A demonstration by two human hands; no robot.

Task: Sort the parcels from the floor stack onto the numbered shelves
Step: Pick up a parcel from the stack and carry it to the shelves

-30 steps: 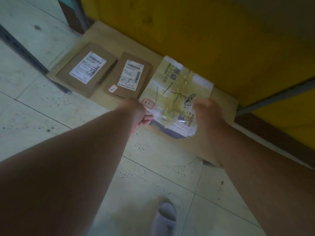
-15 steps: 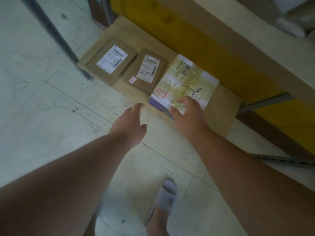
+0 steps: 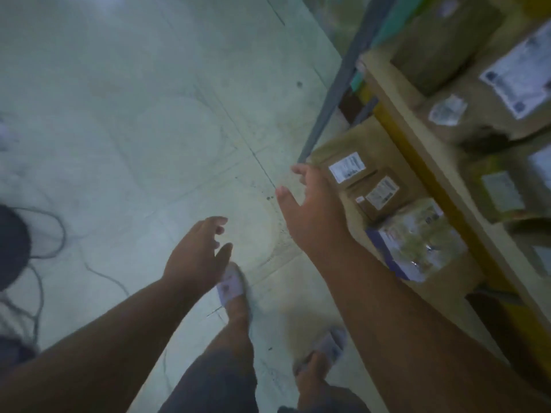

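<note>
So progress check: both hands are free right now. The left hand (image 3: pixel 198 251) hangs over the bare floor with fingers loosely spread, holding nothing, and the right hand (image 3: pixel 310 210) is wide open too, fingers straight, hovering near the low board at about 3 o'clock but not touching any parcel as far as I can tell.

Three parcels sit in a row on that low cardboard sheet (image 3: pixel 372 135) at the foot of the shelving: a brown box (image 3: pixel 343 165) at roughly 2 o'clock, a second brown box (image 3: pixel 380 193) just beside it, and a taped clear-wrapped parcel (image 3: pixel 417 239) at about 3 o'clock, right next to that one. All lie flat, labels up.

The shelf above (image 3: pixel 411 114), up at 1 to 2 o'clock, already carries several labelled cardboard parcels (image 3: pixel 507 73), so I'd guess some sorting is done. Everything's blurry, so I can't read any shelf numbers or labels.

What's left is hard to judge: no floor stack shows up anywhere here, so I can't say how many parcels remain. With empty hands, my read is that the person is between parcels.
</note>
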